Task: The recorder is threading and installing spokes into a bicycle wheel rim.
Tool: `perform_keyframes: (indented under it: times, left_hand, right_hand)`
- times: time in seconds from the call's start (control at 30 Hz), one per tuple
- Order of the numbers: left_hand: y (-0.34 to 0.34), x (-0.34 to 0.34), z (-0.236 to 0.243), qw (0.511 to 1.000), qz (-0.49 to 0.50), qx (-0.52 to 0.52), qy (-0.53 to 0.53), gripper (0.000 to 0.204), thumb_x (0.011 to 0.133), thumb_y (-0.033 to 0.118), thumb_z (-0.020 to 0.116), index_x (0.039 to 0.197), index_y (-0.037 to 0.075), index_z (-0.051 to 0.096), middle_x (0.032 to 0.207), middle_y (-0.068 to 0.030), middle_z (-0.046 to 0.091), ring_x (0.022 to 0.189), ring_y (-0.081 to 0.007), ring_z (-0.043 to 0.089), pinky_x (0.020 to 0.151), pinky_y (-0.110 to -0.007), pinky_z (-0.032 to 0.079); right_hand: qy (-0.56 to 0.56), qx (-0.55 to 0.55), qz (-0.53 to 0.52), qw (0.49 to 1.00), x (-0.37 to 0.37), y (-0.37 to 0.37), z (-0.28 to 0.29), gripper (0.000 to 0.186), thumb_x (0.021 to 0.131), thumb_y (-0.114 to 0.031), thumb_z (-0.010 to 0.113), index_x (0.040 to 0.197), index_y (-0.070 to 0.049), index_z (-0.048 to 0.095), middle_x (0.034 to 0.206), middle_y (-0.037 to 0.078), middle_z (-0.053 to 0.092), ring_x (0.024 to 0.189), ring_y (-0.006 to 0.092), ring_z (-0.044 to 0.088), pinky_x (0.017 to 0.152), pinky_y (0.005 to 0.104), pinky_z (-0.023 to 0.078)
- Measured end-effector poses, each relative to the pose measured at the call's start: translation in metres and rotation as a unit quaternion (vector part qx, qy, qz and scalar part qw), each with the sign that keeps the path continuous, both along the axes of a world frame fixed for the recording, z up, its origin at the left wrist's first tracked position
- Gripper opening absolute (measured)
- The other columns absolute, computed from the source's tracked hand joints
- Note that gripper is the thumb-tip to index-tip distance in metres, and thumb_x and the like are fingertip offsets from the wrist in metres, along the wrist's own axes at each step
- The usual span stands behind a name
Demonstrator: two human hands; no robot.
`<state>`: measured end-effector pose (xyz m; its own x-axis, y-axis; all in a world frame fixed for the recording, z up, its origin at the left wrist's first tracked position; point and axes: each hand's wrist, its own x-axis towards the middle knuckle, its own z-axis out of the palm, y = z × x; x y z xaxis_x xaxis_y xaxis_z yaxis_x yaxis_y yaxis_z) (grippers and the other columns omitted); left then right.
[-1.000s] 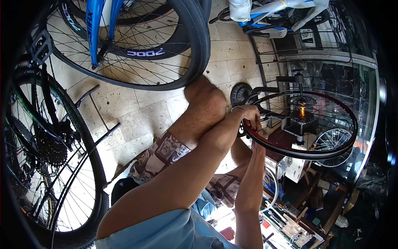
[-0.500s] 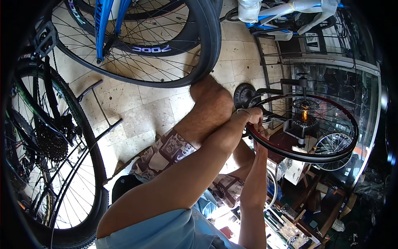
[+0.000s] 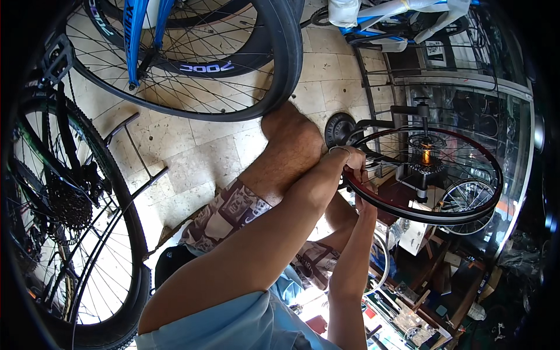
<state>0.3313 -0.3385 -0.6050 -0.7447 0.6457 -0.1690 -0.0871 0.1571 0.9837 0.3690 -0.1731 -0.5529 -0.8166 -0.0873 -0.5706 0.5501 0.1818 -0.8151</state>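
Note:
A bicycle wheel [image 3: 443, 217] with a dark red and black rim, thin spokes, a bright orange hub and a sprocket cassette sits without a tyre in a black wheel stand [image 3: 373, 123]. At the rim edge closest to me, my left hand [image 3: 355, 161] has its fingers curled over the inner side, among the spokes. Whatever small thing those fingers may pinch is hidden. My right hand [image 3: 367, 205] grips the rim from below, right beside the left, with fingertips reaching up onto it. A thin bracelet circles my left wrist.
A blue-forked bicycle's front wheel [image 3: 289, 58] stands at the far left. Another bicycle's knobby tyre [image 3: 125, 204] fills the left side. Glass cabinets [image 3: 466, 86] line the right. A cluttered workbench [image 3: 434, 286] lies at lower right. My bent knee [image 3: 297, 140] is close to the hands.
The whole view has shifted slightly. Both hands remain at the same part of the rim, with only small finger movement.

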Motion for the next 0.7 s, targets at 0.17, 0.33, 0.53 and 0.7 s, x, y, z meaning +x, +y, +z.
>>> perform_keyframes:
  times: [0.17, 0.33, 0.53, 0.7]
  left_hand:
    - [0.003, 0.000, -0.005, 1.000, 0.007, -0.010, 0.004, 0.024, 0.063, 0.014, 0.070, 0.086, 0.008, 0.067, 0.066, -0.0018, 0.061, 0.056, -0.0138, 0.051, 0.053, -0.028, 0.044]
    - [0.014, -0.001, 0.013, 0.997, 0.049, 0.003, 0.054, 0.016, 0.066, 0.010, 0.064, 0.082, 0.007, 0.067, 0.068, -0.0029, 0.063, 0.056, -0.0157, 0.052, 0.053, -0.029, 0.044]
    - [0.016, 0.001, -0.012, 0.992, 0.099, -0.031, 0.071, 0.017, 0.066, 0.003, 0.056, 0.079, 0.006, 0.066, 0.069, -0.0054, 0.063, 0.056, -0.0200, 0.053, 0.055, -0.029, 0.045]
    - [0.031, 0.011, -0.015, 0.955, 0.225, 0.012, 0.191, 0.018, 0.066, 0.001, 0.052, 0.079, 0.003, 0.064, 0.071, -0.0086, 0.063, 0.059, -0.0256, 0.055, 0.056, -0.032, 0.046]
  right_hand:
    - [0.095, -0.053, 0.000, 0.994, 0.013, -0.014, 0.000, 0.028, 0.085, -0.027, 0.058, 0.088, 0.001, 0.059, 0.076, 0.005, 0.059, 0.061, 0.0075, 0.053, 0.050, 0.0151, 0.040]
    - [0.088, -0.055, 0.030, 0.994, 0.004, 0.008, -0.002, 0.021, 0.086, -0.014, 0.055, 0.100, 0.001, 0.055, 0.093, 0.008, 0.060, 0.079, 0.0129, 0.057, 0.067, 0.0189, 0.044]
    - [0.116, -0.008, -0.019, 0.993, 0.020, -0.024, -0.003, 0.024, 0.086, -0.019, 0.055, 0.102, -0.001, 0.053, 0.087, 0.007, 0.060, 0.073, 0.0131, 0.056, 0.068, 0.0190, 0.044]
    - [0.126, -0.078, -0.057, 0.987, 0.028, -0.032, 0.008, 0.026, 0.088, -0.023, 0.053, 0.104, -0.002, 0.052, 0.085, 0.007, 0.058, 0.074, 0.0136, 0.055, 0.071, 0.0204, 0.044]
